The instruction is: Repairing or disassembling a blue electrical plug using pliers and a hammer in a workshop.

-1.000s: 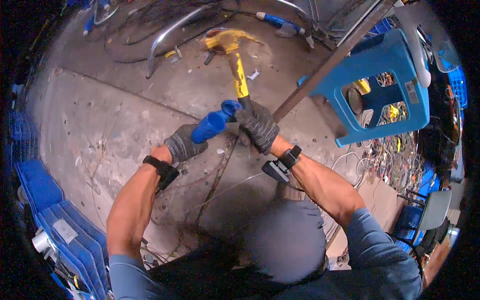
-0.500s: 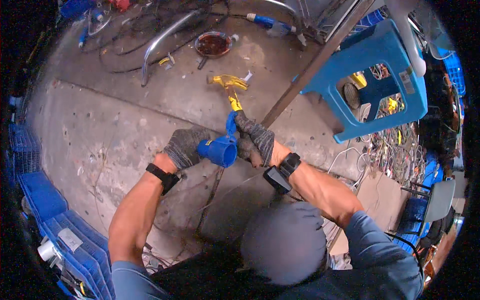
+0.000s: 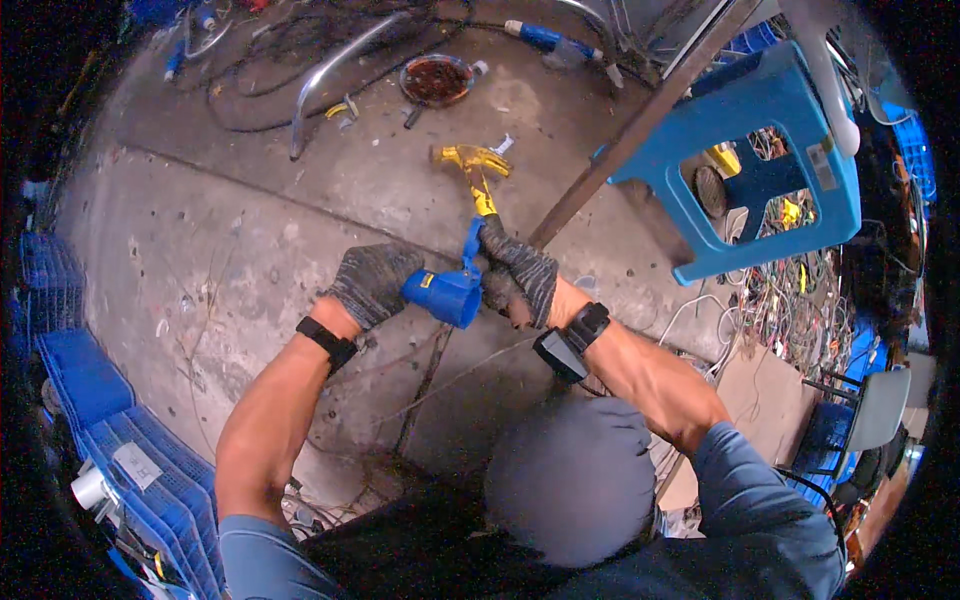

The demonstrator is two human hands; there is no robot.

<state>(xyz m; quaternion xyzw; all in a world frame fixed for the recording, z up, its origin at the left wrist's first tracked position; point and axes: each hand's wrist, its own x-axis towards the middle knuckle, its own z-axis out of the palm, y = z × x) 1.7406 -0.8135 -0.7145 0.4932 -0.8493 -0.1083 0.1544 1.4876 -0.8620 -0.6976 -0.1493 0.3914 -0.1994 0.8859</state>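
My left hand (image 3: pixel 377 283), in a grey knitted glove, is closed round one end of a blue industrial socket connector (image 3: pixel 443 297), a short plastic cylinder. Its hinged blue cap (image 3: pixel 471 243) stands swung away from the body, close to my right glove. With my right hand (image 3: pixel 522 268), gloved the same way, I grip a claw hammer (image 3: pixel 480 186) by its handle. The hammer's yellow-painted head points away from me above the concrete floor. Between the two hands, the connector's wide end faces right, near the hammer handle's worn butt.
A brown metal bar (image 3: pixel 640 125) slants beside a blue plastic stool (image 3: pixel 720 180) at right. Tangled wires (image 3: pixel 790 265) lie beyond it. Farther off are a round pan of dark bits (image 3: pixel 437 80), a bent metal tube (image 3: pixel 320 80) and cables. Blue crates (image 3: pixel 140 450) line the left.
The connector has turned slightly, with its wide end now facing more to the right. Both hands keep their holds, and the hammer has shifted a little rightward. The whole view has moved slightly.
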